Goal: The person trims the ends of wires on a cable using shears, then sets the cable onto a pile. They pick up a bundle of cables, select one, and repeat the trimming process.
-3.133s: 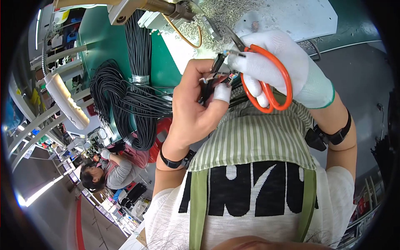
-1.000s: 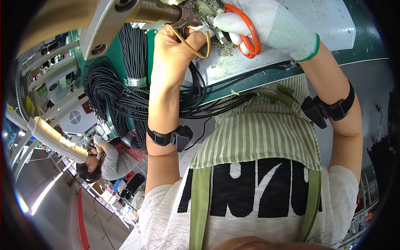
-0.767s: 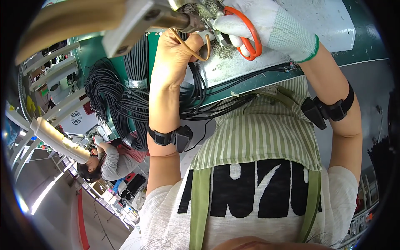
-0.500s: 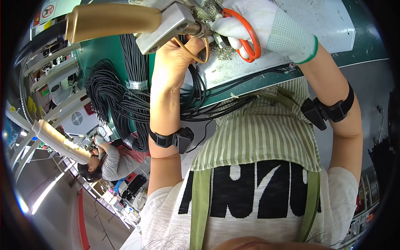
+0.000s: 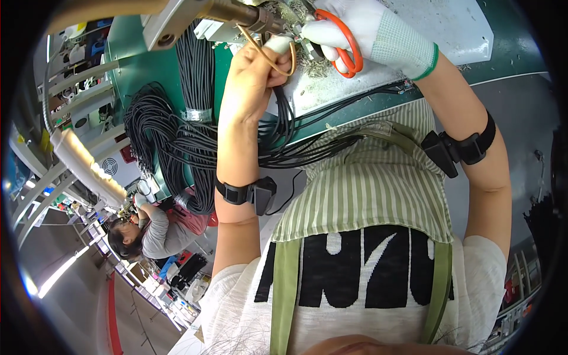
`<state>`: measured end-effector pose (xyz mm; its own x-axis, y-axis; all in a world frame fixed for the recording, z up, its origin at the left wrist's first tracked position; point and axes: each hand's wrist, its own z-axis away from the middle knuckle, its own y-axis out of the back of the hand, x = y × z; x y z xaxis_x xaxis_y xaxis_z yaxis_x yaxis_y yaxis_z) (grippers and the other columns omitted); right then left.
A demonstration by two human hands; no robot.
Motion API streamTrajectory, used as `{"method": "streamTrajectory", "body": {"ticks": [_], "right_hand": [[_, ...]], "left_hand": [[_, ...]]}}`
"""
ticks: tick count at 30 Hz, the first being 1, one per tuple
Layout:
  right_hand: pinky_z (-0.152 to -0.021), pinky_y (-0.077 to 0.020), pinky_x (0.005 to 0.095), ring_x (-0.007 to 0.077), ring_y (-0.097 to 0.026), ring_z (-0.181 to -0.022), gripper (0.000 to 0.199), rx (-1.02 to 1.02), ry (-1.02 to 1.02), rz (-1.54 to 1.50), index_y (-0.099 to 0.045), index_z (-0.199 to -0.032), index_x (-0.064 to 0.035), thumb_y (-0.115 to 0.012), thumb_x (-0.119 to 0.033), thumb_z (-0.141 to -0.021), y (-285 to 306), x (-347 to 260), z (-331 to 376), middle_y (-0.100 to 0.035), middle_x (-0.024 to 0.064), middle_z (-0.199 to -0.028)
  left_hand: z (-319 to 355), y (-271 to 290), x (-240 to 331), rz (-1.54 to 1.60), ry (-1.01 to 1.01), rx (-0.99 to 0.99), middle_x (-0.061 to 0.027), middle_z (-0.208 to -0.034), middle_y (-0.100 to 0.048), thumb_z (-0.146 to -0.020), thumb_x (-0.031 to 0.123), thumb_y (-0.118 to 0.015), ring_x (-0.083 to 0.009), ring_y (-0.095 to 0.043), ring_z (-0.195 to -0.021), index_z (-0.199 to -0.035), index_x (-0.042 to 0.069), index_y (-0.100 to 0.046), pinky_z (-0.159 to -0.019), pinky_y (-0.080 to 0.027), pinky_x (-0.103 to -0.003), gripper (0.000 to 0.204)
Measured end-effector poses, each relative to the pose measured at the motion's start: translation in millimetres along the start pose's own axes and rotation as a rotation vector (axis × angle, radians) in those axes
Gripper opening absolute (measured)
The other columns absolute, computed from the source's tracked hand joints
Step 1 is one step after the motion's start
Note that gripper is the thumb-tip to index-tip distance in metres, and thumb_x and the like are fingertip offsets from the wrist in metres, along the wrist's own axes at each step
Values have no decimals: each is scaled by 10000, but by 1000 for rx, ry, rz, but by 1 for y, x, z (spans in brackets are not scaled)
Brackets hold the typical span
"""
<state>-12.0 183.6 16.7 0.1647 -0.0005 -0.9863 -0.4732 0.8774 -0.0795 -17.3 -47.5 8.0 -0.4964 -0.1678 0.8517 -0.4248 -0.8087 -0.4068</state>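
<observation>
At the far bench edge, a bare left hand point(image 5: 251, 77) pinches black cables point(image 5: 284, 127) up to a metal tool head point(image 5: 248, 16); the gloved right hand point(image 5: 367, 32) grips orange scissors point(image 5: 338, 42), apparently closed, best snipped close and steady

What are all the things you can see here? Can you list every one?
scissors: one, orange handles, in the gloved right hand at the top.
black cables: a big bundle of many, black, hanging over the green bench to the left, with some running up into the left hand.
metal tool: one, grey, at the top edge by the left hand's fingers.
white mat: one, white, on the bench under the right hand.
green bench: one, green, along the top.
co-worker: one person, grey sleeves, seated at lower left.
wrist bands: two, black, one on each forearm.
left hand: bare, gripping cables.
right hand: white glove, holding the scissors.
</observation>
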Motion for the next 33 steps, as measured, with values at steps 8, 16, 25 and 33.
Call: {"method": "streamTrajectory", "body": {"ticks": [8, 16, 25, 33], "right_hand": [[-433, -420, 202, 62, -507, -445, 198, 6, -216, 10, -588, -856, -10, -601, -203, -899, -14, -15, 79, -524, 9, -554], [-420, -423, 209, 77, -508, -436, 201, 65, 186, 190, -610, -901, 4, -579, -194, -912, -33, -13, 76, -542, 25, -575], [-403, -421, 254, 129, -515, -384, 281, 26, -261, -458, -597, -812, 38, -537, -214, -922, -22, -34, 117, -550, 53, -524], [-418, -375, 276, 117, -541, -448, 187, 91, 276, 661, -608, -822, 7, -614, -176, -860, -12, -15, 120, -553, 46, -531]], "left_hand": [[83, -39, -20, 8, -168, 215, -39, -718, -548, -978, 202, -474, -76, -458, -581, -1035, -5, -524, -538, -379, -208, 220], [86, -98, -12, -584, -25, 127, -47, -739, -550, -910, 22, -519, -104, -503, -637, -1111, -18, -533, -576, -435, -264, 205], [61, -101, -20, -1571, -558, 291, -143, -866, -538, -723, -99, -573, -286, -571, -697, -1120, -13, -529, -614, -474, -337, 408], [60, -110, -8, -1087, -209, 54, -97, -894, -568, -782, -64, -590, -196, -587, -784, -1076, -1, -509, -663, -466, -284, 311]]}}
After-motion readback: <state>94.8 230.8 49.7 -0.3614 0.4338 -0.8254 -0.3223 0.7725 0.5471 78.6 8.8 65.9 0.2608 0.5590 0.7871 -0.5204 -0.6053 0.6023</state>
